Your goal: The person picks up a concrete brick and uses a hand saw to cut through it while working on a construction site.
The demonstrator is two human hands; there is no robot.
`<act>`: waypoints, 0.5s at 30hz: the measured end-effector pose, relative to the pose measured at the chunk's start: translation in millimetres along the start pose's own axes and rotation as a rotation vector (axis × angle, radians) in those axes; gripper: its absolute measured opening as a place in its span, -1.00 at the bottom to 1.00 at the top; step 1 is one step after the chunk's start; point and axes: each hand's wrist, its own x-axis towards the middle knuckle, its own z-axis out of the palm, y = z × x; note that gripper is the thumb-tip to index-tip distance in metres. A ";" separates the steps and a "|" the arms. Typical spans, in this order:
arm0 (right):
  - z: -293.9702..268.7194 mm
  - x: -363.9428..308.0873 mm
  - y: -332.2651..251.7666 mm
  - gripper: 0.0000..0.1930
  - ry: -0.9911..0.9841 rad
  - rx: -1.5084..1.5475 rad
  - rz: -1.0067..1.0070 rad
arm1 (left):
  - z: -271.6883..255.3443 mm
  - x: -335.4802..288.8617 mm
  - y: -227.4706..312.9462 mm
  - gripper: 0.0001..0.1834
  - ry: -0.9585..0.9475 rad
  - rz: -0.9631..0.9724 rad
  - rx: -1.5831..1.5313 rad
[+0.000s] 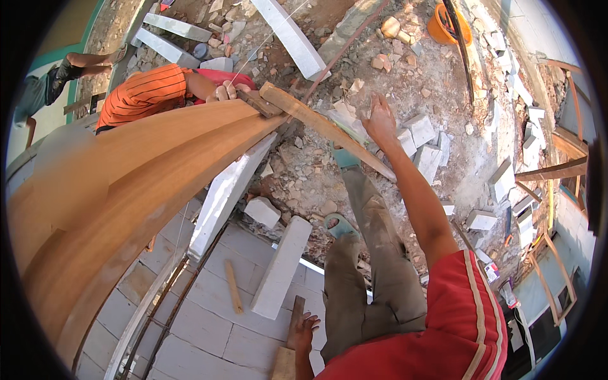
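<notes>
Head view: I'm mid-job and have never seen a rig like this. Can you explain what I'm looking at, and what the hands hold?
There is no machine here, just a person's two bare hands. The single picture comes from a wide fisheye camera on that person's head, looking down, so straight edges bend toward the rim.

The right hand is stretched forward and looks empty, near a wooden plank. The left hand, low in the picture, is beside a short dark board; I can't tell whether it grips it.

A co-worker in an orange striped shirt has a hand by the far end of a large wooden beam. Around them lie rubble and white blocks, with an orange bucket farther off.
</notes>
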 end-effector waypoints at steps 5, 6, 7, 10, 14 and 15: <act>-10.7 -126.9 52.0 -0.44 0.016 0.107 0.131 | -1.1 35.9 -47.8 -0.61 0.016 0.208 -0.071; -17.0 -152.4 63.2 -0.45 -0.036 0.163 0.171 | -1.3 44.6 -60.6 -0.61 0.020 0.247 -0.090; -18.7 -183.0 90.8 -0.46 -0.069 0.092 0.165 | -2.0 50.3 -74.0 -0.61 0.009 0.259 -0.095; -39.1 -288.8 106.4 -0.52 -0.169 -0.163 0.213 | -11.9 68.6 -123.2 -0.61 -0.013 0.287 -0.132; -85.7 -408.2 145.9 -0.52 -0.301 -0.221 0.263 | -28.9 84.1 -169.9 -0.62 -0.052 0.321 -0.196; -94.1 -433.4 158.8 -0.52 -0.300 -0.287 0.299 | -33.3 92.3 -176.7 -0.63 -0.054 0.328 -0.193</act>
